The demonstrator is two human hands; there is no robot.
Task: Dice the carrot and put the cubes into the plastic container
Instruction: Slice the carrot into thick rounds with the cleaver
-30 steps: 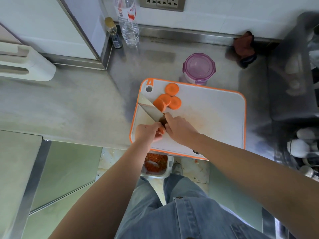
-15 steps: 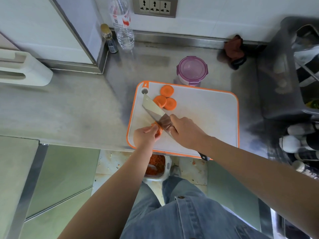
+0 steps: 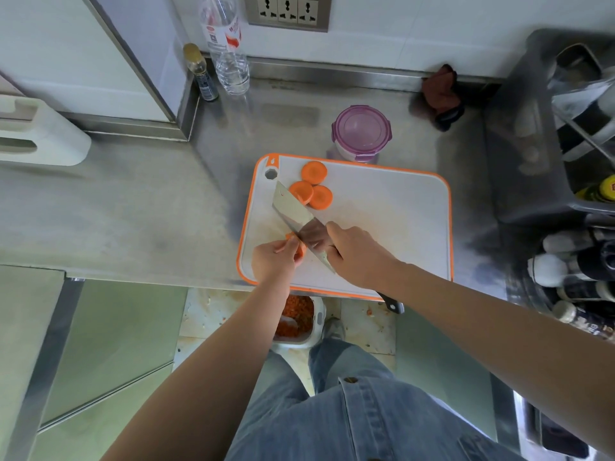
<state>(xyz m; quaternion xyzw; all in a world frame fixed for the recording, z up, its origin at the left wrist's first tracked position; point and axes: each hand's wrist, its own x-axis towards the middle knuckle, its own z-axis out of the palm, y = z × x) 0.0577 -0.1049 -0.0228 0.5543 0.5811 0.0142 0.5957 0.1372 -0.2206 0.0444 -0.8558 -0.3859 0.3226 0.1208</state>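
Since the knife [image 3: 301,224] has been lifted and tilted within a second, gripped by the right hand [image 3: 357,252], a carrot piece [image 3: 297,245] is kept pinched by the left hand [image 3: 274,259] for the next cut.

- We see a bright, evenly lit scene; the light is soft and seems to come from above.
- We note dull, hazy reflections on the steel counter [image 3: 139,207], with no hard glare.
- We find soft shadows to the left of the cutting board [image 3: 392,221].
- We see wide-angle bending at the edges, where the wall line curves.
- We find the centre sharp, while the dark rack [image 3: 545,134] on the right looks smeared and blurred.
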